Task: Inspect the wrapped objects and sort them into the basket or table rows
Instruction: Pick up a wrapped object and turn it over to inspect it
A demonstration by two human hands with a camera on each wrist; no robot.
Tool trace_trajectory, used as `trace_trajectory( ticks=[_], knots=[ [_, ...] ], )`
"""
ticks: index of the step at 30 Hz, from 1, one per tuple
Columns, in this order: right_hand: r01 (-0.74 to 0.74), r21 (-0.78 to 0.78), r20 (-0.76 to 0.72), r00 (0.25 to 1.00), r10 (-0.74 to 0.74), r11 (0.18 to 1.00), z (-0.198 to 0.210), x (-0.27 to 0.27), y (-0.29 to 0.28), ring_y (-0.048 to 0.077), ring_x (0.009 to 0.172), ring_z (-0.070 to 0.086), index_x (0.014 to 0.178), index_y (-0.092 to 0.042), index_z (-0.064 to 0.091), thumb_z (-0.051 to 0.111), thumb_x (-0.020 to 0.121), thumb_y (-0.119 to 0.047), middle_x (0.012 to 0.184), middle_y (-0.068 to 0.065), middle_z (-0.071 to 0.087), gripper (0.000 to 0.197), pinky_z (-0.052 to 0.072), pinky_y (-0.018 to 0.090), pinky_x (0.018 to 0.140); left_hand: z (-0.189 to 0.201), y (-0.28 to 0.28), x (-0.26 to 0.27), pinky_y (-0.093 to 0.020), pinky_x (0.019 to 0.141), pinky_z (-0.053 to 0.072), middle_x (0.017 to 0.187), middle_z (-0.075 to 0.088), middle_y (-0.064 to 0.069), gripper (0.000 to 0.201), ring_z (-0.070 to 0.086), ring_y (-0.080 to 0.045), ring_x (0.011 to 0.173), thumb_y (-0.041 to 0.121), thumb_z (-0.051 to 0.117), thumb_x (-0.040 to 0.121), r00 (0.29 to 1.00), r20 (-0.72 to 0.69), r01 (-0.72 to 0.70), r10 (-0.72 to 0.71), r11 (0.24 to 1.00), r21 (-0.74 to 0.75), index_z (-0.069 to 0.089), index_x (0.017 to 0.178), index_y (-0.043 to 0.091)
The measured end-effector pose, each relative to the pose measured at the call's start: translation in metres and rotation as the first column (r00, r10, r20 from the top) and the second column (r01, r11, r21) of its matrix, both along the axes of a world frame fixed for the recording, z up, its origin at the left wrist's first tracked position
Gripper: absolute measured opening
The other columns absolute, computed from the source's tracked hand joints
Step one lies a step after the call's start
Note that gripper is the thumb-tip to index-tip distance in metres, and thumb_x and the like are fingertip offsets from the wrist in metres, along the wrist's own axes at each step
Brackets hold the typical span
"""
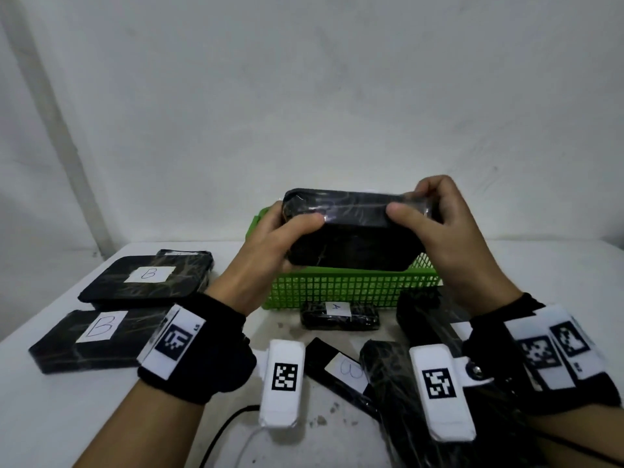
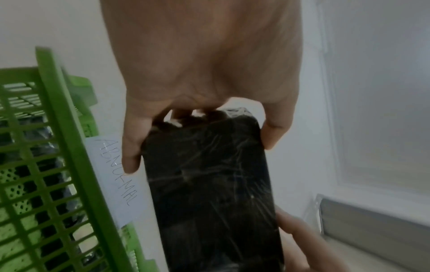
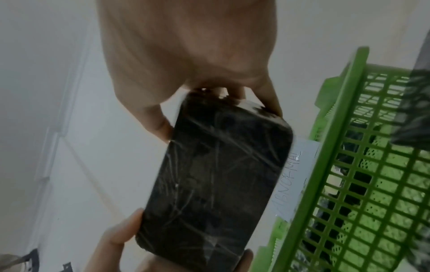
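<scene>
I held a film-wrapped black block (image 1: 351, 231) by its short ends over the green basket (image 1: 354, 288) — left hand (image 1: 270, 244), right hand (image 1: 449, 231) both gripping (stiff, probably slippery).

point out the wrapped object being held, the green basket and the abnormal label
wrapped object (image 1: 351, 238), head view, middle of its dark underside
green basket (image 1: 337, 288), head view, front mesh wall
abnormal label (image 2: 116, 176), left wrist view, on the handwriting

The held parcel (image 1: 351, 228) hides most of the basket (image 1: 351, 288); wrist straps (image 1: 435, 383) cover the near parcels' (image 1: 391, 373) labels.
</scene>
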State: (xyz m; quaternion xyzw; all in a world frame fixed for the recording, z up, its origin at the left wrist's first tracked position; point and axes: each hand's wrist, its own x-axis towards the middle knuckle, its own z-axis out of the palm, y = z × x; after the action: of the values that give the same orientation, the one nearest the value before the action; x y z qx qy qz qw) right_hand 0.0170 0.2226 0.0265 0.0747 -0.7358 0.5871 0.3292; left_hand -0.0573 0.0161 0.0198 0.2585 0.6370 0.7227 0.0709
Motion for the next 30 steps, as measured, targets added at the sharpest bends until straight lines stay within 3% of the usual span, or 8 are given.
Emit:
trace_trajectory(
  ticks=[6, 9, 11, 14, 18, 21, 26, 30],
  knots=[
    [0.087, 0.167, -0.087, 0.994, -0.074, 0.982, -0.004, 0.0, -0.009, 0.01, 0.071, 0.051, 0.091, -0.023, 0.042, 0.071, 0.085, -0.017, 0.088, 0.002, 0.054, 0.031, 0.05, 0.037, 0.067, -0.005, 0.004, -0.002, -0.029, 0.068, 0.056, 0.097, 0.067, 0.001, 0.039, 0.067, -0.01, 0.086, 0.04, 0.072, 0.065, 0.987, -0.12, -0.109, 0.108, 0.994, -0.007, 0.064, 0.097, 0.018],
    [0.135, 0.201, -0.16, 0.982, -0.104, 0.97, -0.001, 0.002, -0.01, 0.022, 0.076, 0.054, 0.093, -0.025, 0.041, 0.07, 0.09, -0.014, 0.093, 0.016, 0.055, 0.031, 0.051, 0.045, 0.074, -0.005, 0.005, 0.0, -0.029, 0.069, 0.055, 0.1, 0.067, 0.005, 0.028, 0.067, -0.007, 0.09, 0.033, 0.071, 0.084, 0.994, -0.069, -0.084, 0.085, 0.996, 0.022, 0.063, 0.105, 0.017],
    [0.121, 0.18, -0.198, 0.977, -0.084, 0.976, 0.001, 0.004, -0.009, 0.032, 0.085, 0.057, 0.095, -0.029, 0.043, 0.07, 0.088, -0.019, 0.098, 0.019, 0.056, 0.03, 0.053, 0.05, 0.08, 0.0, 0.004, 0.003, -0.036, 0.075, 0.056, 0.105, 0.07, 0.009, 0.038, 0.067, -0.01, 0.1, 0.058, 0.057, 0.086, 0.998, -0.024, -0.065, 0.065, 0.998, -0.014, 0.064, 0.107, 0.027],
    [0.034, 0.175, -0.218, 0.976, 0.005, 0.984, 0.002, 0.007, -0.009, 0.014, 0.083, 0.06, 0.1, -0.025, 0.045, 0.072, 0.088, -0.004, 0.097, 0.003, 0.058, 0.036, 0.058, 0.036, 0.076, 0.005, 0.002, 0.004, -0.046, 0.076, 0.058, 0.103, 0.076, 0.004, 0.06, 0.071, -0.023, 0.099, 0.08, 0.035, 0.08, 0.993, 0.103, -0.058, 0.065, 0.996, -0.066, 0.072, 0.098, 0.035],
    [0.051, 0.164, -0.115, 0.993, -0.032, 0.985, 0.002, 0.006, -0.011, -0.006, 0.103, 0.06, 0.111, -0.021, 0.055, 0.075, 0.088, -0.021, 0.122, -0.001, 0.061, 0.031, 0.047, 0.007, 0.086, 0.003, 0.003, 0.002, -0.033, 0.065, 0.06, 0.12, 0.062, -0.022, 0.021, 0.069, -0.028, 0.095, 0.021, 0.049, 0.1, 0.981, 0.19, -0.058, 0.036, 0.992, 0.113, 0.057, 0.114, 0.008],
    [0.069, -0.119, 0.161, 0.986, -0.05, 0.991, 0.003, -0.001, -0.003, 0.01, 0.119, 0.061, 0.128, -0.031, 0.053, 0.071, 0.09, -0.043, 0.128, -0.007, 0.062, 0.044, 0.047, 0.039, 0.107, -0.001, 0.002, -0.005, -0.029, 0.067, 0.058, 0.119, 0.056, -0.002, 0.046, 0.067, -0.012, 0.093, -0.004, 0.048, 0.094, 0.995, 0.092, -0.04, 0.023, 0.981, 0.189, 0.045, 0.135, 0.018],
    [-0.07, -0.276, 0.266, 0.953, 0.146, 0.959, 0.002, -0.002, 0.0, 0.017, 0.084, 0.075, 0.13, -0.012, 0.056, 0.07, 0.09, -0.013, 0.107, 0.005, 0.075, 0.042, 0.061, 0.037, 0.071, -0.006, 0.002, -0.006, -0.028, 0.078, 0.056, 0.123, 0.057, 0.002, 0.081, 0.067, -0.008, 0.095, -0.009, 0.054, 0.092, 0.993, -0.106, -0.029, 0.041, 0.994, 0.11, 0.02, 0.152, 0.034],
    [-0.05, -0.194, 0.298, 0.948, 0.107, 0.98, -0.001, -0.005, -0.001, 0.023, 0.093, 0.075, 0.131, -0.011, 0.048, 0.077, 0.08, 0.002, 0.112, 0.009, 0.072, 0.06, 0.063, 0.036, 0.072, -0.008, 0.002, -0.009, -0.03, 0.082, 0.058, 0.123, 0.066, -0.01, 0.064, 0.069, -0.022, 0.107, 0.002, 0.066, 0.089, 0.99, -0.098, -0.085, 0.098, 0.989, 0.125, 0.038, 0.145, 0.017]
  ],
)
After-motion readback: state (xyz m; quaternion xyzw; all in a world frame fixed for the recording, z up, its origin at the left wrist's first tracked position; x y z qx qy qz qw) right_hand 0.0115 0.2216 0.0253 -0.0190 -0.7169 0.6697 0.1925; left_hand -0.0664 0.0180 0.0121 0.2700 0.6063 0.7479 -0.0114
